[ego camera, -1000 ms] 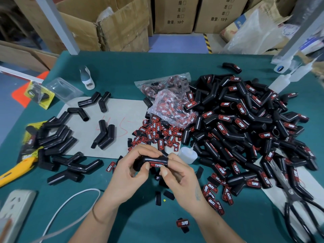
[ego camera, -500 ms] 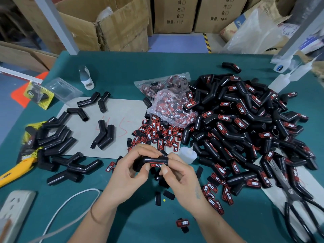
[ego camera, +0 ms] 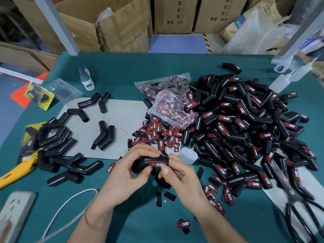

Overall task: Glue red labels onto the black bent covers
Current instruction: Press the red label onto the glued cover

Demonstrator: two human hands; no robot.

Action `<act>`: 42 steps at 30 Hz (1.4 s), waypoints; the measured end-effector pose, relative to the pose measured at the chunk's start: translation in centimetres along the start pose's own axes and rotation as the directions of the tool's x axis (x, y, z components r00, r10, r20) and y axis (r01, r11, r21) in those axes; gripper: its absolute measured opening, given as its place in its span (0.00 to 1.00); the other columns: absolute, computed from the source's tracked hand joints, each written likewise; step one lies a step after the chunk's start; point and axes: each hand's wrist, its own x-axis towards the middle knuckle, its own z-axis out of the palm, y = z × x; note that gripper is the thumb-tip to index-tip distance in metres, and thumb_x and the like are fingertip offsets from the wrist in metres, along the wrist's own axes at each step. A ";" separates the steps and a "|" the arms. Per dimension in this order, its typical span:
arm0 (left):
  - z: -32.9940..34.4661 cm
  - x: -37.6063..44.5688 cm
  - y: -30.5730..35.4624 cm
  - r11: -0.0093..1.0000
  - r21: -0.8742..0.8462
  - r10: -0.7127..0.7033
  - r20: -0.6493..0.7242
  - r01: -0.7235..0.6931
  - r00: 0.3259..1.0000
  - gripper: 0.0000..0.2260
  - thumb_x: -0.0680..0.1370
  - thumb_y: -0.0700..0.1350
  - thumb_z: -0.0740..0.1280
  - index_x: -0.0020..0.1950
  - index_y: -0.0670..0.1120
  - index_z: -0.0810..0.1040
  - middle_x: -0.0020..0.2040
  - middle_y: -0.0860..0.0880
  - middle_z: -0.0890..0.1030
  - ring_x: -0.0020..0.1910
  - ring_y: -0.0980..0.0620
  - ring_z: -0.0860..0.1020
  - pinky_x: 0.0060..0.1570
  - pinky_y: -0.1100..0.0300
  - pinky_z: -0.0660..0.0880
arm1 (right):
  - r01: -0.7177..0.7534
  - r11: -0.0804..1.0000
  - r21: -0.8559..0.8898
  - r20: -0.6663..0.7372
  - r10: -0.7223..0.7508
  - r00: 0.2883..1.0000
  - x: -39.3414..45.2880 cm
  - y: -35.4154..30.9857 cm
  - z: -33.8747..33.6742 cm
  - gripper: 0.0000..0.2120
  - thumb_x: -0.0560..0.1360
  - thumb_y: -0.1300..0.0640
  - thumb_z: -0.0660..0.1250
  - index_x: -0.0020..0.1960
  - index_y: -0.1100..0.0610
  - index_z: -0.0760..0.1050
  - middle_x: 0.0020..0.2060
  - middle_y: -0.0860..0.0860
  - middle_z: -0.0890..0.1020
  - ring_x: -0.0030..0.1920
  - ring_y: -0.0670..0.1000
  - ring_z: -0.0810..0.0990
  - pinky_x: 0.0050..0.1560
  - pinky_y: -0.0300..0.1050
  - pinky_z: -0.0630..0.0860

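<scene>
Black and glossy, bent at a shallow angle, held above the green surface [ego camera: 122,67] near its front edge: black bent cover [ego camera: 149,163] being gripped from both ends. Wearing a red label [ego camera: 157,164] with white lettering on its near face. Left hand [ego camera: 125,174] curling round the bent end, thumb tip pressing beside the label. Right hand [ego camera: 177,174] pinching the straight end, thumb pressing on the label's right edge.

Lying loose behind the hands, a scatter of red labels [ego camera: 154,135], more of them spilling along the right. Sitting behind that, a clear plastic bag [ego camera: 168,106] bulging with more red labels. Resting just beside the right hand, a small white glue bottle [ego camera: 187,155]. Filling the right side, a big heap of labelled covers [ego camera: 245,123]. Lying on the left, unlabelled covers [ego camera: 56,142], some on a grey sheet [ego camera: 122,111]. Standing beyond the surface, cardboard boxes [ego camera: 122,30], contents not showing.
</scene>
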 end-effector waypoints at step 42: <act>1.8 -0.3 0.1 0.927 0.311 0.277 -0.197 -0.208 0.941 0.07 0.79 0.42 0.72 0.56 0.51 0.84 0.58 0.49 0.79 0.58 0.47 0.81 0.60 0.60 0.75 | 0.047 0.989 -0.140 -0.058 -0.056 0.997 -0.6 1.2 1.0 0.14 0.84 0.49 0.60 0.44 0.55 0.75 0.35 0.48 0.76 0.37 0.46 0.73 0.41 0.43 0.71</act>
